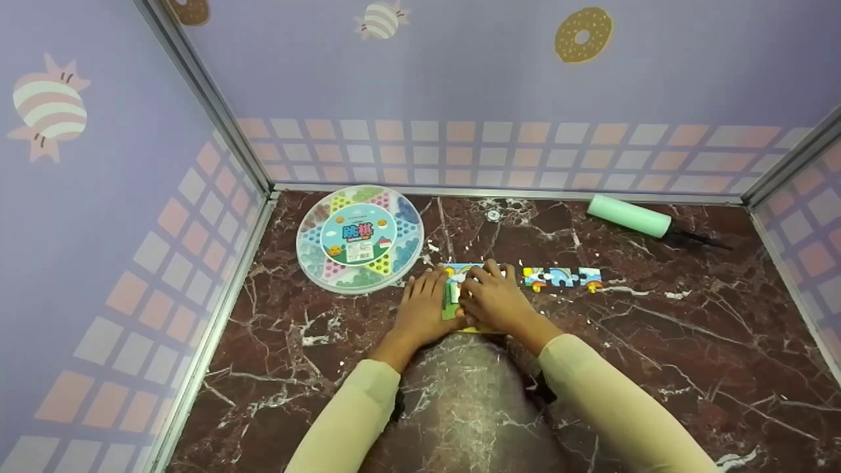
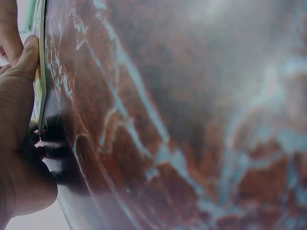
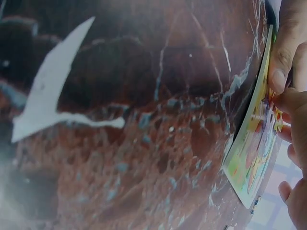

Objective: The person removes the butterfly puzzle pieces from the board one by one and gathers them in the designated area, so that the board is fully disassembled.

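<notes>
A colourful jigsaw puzzle board (image 1: pixel 449 310) lies on the dark red marbled table, mostly covered by both hands. My left hand (image 1: pixel 424 307) rests along its left side with fingers extended, its thumb at the board's near edge. Over the board's middle and right, my right hand (image 1: pixel 497 299) bends its fingers down. In the right wrist view its fingertips pinch a small yellow-and-red puzzle piece (image 3: pixel 277 120) close over the board's picture. Several loose puzzle pieces (image 1: pixel 560 276) with rainbow and sky prints lie in a row right of the board.
A round Chinese checkers box (image 1: pixel 359 276) with a clear lid sits at the back left. At the back right lies a mint-green cylinder (image 1: pixel 629 216) with a thin black end. A small round metal disc (image 1: pixel 492 215) is near the back wall. Patterned panels enclose the table.
</notes>
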Demonstrator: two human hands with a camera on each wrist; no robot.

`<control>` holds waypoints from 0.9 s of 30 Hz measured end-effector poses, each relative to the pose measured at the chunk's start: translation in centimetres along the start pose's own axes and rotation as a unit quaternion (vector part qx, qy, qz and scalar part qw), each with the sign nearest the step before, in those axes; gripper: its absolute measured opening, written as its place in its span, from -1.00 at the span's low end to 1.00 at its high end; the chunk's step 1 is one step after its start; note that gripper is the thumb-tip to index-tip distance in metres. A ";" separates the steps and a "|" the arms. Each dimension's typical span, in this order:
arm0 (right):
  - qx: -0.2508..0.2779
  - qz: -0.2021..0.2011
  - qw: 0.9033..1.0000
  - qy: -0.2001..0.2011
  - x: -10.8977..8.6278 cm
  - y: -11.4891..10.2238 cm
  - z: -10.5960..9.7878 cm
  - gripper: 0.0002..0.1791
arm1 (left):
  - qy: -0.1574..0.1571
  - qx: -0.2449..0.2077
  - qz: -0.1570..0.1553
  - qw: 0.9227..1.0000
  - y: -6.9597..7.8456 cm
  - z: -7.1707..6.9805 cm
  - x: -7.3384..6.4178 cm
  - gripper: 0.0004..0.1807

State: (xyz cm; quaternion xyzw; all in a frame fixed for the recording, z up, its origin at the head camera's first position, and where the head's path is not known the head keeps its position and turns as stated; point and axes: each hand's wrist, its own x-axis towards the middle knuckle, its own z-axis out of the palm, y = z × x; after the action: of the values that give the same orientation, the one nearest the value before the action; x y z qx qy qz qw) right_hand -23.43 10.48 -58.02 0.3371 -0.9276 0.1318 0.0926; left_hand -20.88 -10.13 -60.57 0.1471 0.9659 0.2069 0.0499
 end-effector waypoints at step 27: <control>-0.002 -0.002 1.000 0.028 -2.3 3.4 -1.3 -0.81 | -0.015 -0.019 -0.010 1.000 -0.1 0.1 0.2 0.28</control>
State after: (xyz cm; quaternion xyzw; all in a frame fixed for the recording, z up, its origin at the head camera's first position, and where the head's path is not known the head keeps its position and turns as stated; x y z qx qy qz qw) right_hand -23.77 14.80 -58.03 0.3351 -0.9241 0.1390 0.1198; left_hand -21.11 -10.12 -60.76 0.1396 0.9623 0.2229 0.0696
